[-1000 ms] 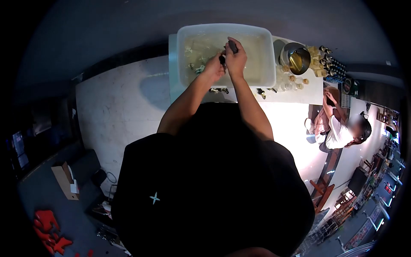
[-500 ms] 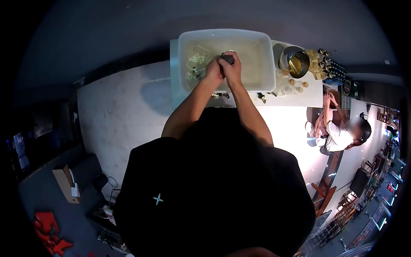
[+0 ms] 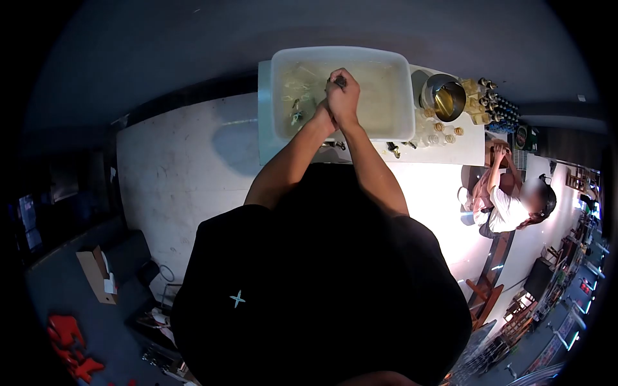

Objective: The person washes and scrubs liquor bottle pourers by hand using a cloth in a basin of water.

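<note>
- A dark wad (image 3: 340,82), maybe a cloth, is held over the middle of the big plastic tub (image 3: 409,103), a bit nearer to its far wall than to its near wall.
- The wad is squeezed by the right hand (image 3: 345,100), with the fingers curled tight around it. Only a small dark bit is left showing at the top of the fist, on the side of the tub's far wall.
- The left hand (image 3: 326,118) is placed lower, closer to the tub's near wall, and is pressed against the base of the right hand. Its fingers are mostly hidden, so it cannot be told if the wad is pinched by them too.
- The wad is thus nearest to the right hand, and the left hand is set behind, on the near side. Its long way cannot be told, because most of it is covered.
- Water (image 3: 383,96) is held in the tub, and small pale bits (image 3: 296,118) are seen in its left part.
- To the right of the tub, a shiny metal bowl (image 3: 456,88) and small clear jars (image 3: 434,136) are set out, with rows of bottles (image 3: 481,103) farther off.
- Small dark metal-looking parts (image 3: 394,150) are laid just outside the tub's near wall.
</note>
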Demonstrator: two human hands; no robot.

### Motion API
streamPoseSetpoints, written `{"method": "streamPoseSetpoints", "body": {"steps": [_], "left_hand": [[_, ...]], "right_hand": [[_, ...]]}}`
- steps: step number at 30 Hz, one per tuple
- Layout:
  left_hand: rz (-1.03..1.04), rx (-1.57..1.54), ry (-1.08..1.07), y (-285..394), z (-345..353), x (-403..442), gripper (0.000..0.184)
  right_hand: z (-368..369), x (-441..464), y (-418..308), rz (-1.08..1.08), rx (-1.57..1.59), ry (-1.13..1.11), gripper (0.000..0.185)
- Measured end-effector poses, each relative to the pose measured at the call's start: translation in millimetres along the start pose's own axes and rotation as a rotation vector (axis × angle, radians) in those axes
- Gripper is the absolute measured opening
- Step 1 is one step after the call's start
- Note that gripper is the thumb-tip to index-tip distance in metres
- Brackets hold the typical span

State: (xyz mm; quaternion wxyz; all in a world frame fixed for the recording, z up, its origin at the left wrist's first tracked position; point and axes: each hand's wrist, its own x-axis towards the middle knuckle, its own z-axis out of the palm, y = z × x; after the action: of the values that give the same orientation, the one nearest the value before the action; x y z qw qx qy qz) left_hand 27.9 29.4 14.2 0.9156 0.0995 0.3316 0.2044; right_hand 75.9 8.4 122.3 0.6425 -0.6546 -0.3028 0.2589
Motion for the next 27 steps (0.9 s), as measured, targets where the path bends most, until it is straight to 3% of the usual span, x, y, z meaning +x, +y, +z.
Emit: {"method": "streamPoseSetpoints", "body": {"steps": [11, 13, 14, 15, 17, 20, 21, 24, 25, 27], "left_hand": [[-0.002, -0.057, 0.054, 11, 22, -26, 0.033], [-0.214, -0.274, -0.708, 18, -21, 4, 0.037], [-0.095, -0.21, -0.309, 14, -19, -2, 0.033], [-0.007, -0.084, 0.097, 23, 26, -46, 0.043], [-0.017, -0.1, 0.163, 31, 51, -63, 0.041], [0.036, -0.063, 0.047, 21, 34, -42, 0.028], [0.066, -0.042, -0.027, 15, 22, -30, 0.032], [0.022, 0.019, -0.175, 9, -2, -18, 0.029], [0.016, 0.204, -0.223, 12, -9, -22, 0.029], [0.03, 0.198, -0.034, 9, -4, -27, 0.028]], "right_hand": [[1, 5, 6, -0.013, 0.12, 0.03, 0.012], [-9, 8, 10, -0.018, 0.095, 0.084, 0.014], [-13, 9, 12, -0.024, 0.095, 0.088, 0.015], [-17, 10, 12, -0.031, 0.094, 0.095, 0.017], [-22, 7, 12, -0.127, 0.017, 0.052, 0.019], [-24, -4, 14, -0.398, -0.205, -0.096, 0.021], [-25, -9, 10, -0.454, -0.285, -0.2, 0.019], [-24, -11, 19, -0.454, -0.38, -0.137, 0.014], [-26, -8, 21, -0.378, -0.387, -0.098, 0.014], [-28, -4, 25, -0.263, -0.349, -0.06, 0.015]]}}
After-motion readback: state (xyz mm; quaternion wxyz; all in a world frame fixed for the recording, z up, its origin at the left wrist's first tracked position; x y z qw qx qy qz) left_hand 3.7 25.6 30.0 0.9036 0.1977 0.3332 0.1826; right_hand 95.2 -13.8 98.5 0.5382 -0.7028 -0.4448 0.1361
